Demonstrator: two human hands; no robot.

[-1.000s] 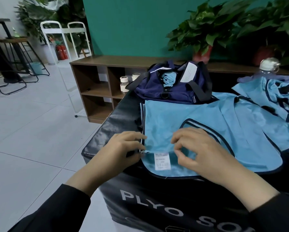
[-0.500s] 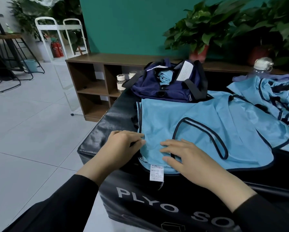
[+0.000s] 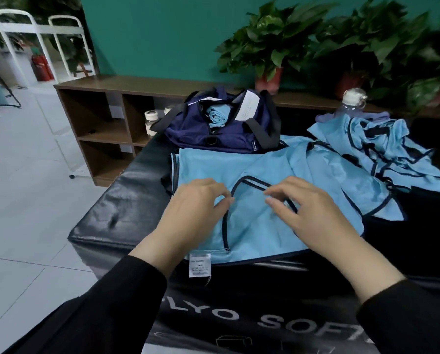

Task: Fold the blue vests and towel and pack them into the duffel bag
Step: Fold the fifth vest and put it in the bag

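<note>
Both hands lie on the flat blue vest (image 3: 259,175) that is spread over the black padded tabletop (image 3: 116,215). The left hand (image 3: 196,208) rests on the cloth with its fingers (image 3: 220,192) bent, and the tips come near the thumb at the dark trim of the vest; it seems to pinch the fabric there, but the fold under the tips is hard to see. The right hand (image 3: 308,210) lies just beside it, to the right, with its fingers (image 3: 277,191) curved and a little spread, the tips touching the same dark trim line, and I cannot tell if they grip it or only press on it. The two sets of fingertips are near each other but apart. Below the left fingers, at the near edge of the vest, a white label (image 3: 200,264) hangs down over the front of the tabletop. Beyond the fingers, touching the far edge of the vest, stands the navy duffel bag (image 3: 188,129), open, with a rolled blue item (image 3: 216,116) in its mouth. Far to the right of the right fingers, a heap of more blue vests (image 3: 382,149) lies crumpled, and a clear bottle (image 3: 351,103) with a white cap stands behind this heap.
</note>
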